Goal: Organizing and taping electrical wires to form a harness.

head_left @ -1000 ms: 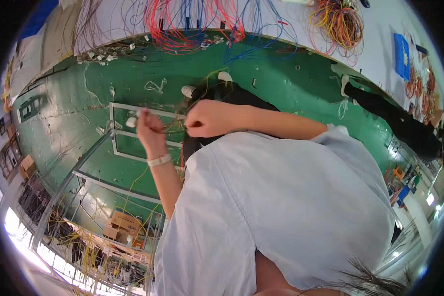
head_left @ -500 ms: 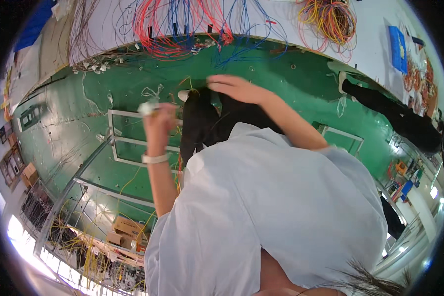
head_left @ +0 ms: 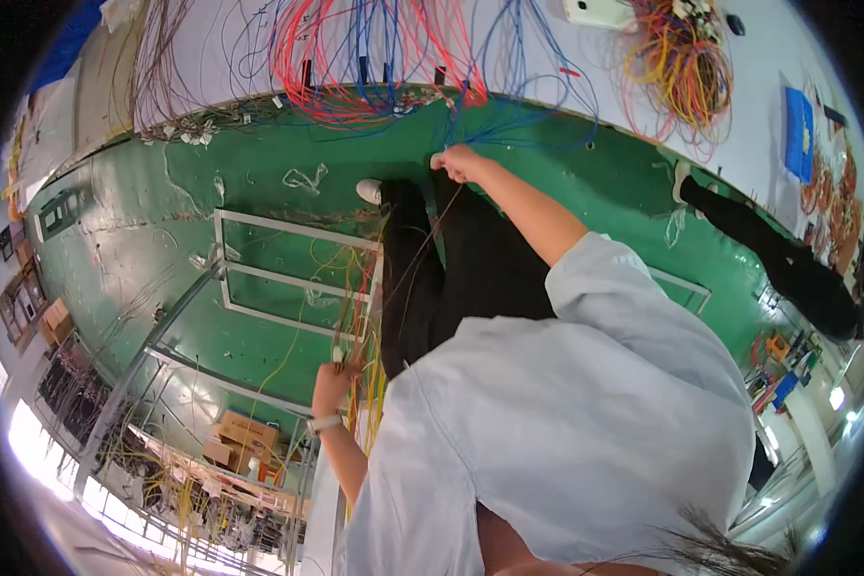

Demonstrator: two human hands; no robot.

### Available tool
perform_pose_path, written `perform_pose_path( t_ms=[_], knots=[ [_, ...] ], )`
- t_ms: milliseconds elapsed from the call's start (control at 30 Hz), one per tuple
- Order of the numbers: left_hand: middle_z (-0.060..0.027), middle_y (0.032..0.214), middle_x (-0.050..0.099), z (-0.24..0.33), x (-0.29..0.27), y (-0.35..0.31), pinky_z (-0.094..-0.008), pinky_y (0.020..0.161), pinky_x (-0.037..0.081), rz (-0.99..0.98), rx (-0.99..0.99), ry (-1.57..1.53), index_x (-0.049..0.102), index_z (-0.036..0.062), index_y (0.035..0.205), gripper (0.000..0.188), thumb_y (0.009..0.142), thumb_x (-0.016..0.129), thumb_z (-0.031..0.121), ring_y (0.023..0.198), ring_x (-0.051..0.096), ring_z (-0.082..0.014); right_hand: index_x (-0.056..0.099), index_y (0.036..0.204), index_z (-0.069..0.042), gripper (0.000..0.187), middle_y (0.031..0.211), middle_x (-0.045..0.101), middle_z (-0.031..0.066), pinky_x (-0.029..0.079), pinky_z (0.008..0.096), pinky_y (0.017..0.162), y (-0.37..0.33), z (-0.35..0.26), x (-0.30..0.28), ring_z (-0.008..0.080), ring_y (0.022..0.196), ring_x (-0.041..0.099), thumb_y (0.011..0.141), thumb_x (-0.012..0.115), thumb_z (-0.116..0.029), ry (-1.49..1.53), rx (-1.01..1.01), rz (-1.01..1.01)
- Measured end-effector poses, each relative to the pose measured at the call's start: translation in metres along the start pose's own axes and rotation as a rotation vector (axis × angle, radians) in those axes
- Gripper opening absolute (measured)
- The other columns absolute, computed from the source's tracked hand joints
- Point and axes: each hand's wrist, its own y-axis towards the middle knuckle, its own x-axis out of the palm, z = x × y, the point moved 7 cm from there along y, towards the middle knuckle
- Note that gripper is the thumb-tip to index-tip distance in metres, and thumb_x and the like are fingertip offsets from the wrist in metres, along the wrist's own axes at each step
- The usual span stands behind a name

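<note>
My right hand (head_left: 462, 164) is closed in a pinch in front of my legs, near the bench's front edge. A thin dark wire (head_left: 422, 252) runs from it down across my trousers toward the left. Lower and to the left, my left hand (head_left: 332, 386) is closed beside a bundle of yellow and red wires (head_left: 360, 384) hanging along a frame. A small white piece (head_left: 338, 356), seemingly a connector, pokes out at its fingers. The wire's far end among the bundle cannot be made out.
A white bench (head_left: 230, 58) ahead bears red wires (head_left: 302, 58), blue wires (head_left: 518, 58) and a yellow-red coil (head_left: 686, 91). Metal frames (head_left: 288, 228) stand at the left on the green floor (head_left: 259, 173). Another person's dark-trousered leg (head_left: 768, 240) is at the right.
My left hand has come down and toward me, to the hanging wires. My right hand has gone from spread fingers to a pinch, and a thin wire now stretches from it.
</note>
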Motion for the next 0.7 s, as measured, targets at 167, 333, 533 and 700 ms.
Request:
perform_pose_path(
  t_ms=[167,333,533,700],
  knots=[
    [0.0002,0.064,0.048,0.001,-0.017,0.028,-0.03,0.05,0.035,0.538,0.114,-0.037,0.064,-0.0018,0.111,0.027,0.096,0.051,0.016,0.057,0.034,-0.01,0.067,0.086,-0.003,0.022,0.079,0.065,0.0158,0.05,0.0409,0.057,0.073,-0.03,0.014,0.0279,0.07,0.064,0.081,0.057,-0.022,-1.198,-0.631,0.456],
    [0.0069,0.065,0.042,-0.016,0.012,0.042,-0.0191,0.045,0.023,0.51,0.146,-0.682,0.065,0.001,0.108,0.035,0.1,0.044,0.028,0.052,0.032,-0.0026,0.065,0.107,-0.008,0.029,0.103,0.067,0.0168,0.053,0.0445,0.077,0.13,-0.087,0.029,0.0273,0.092,0.066,0.089,0.045,-0.019,-1.13,-0.326,0.711],
    [0.0036,0.075,0.041,0.053,0.055,0.073,-0.0223,0.06,0.029,0.218,0.107,-0.707,0.062,0.0012,0.085,0.037,0.102,0.039,0.024,0.069,0.036,-0.0072,0.068,0.1,-0.008,0.027,0.106,0.067,0.0141,0.052,0.0427,0.083,0.199,-0.088,-0.11,0.0307,0.096,0.065,0.086,0.05,-0.022,-1.046,-0.096,0.869],
    [-0.0085,0.088,0.057,0.083,0.042,0.059,-0.0276,0.082,0.04,0.431,0.243,-0.638,0.051,0.0003,0.089,0.033,0.102,0.037,0.027,0.068,0.047,-0.0099,0.07,0.081,-0.007,0.019,0.086,0.067,0.0183,0.053,0.0461,0.071,0.072,-0.086,0.055,0.0359,0.079,0.066,0.08,0.054,-0.018,-1.154,-0.462,0.469]
  ],
)
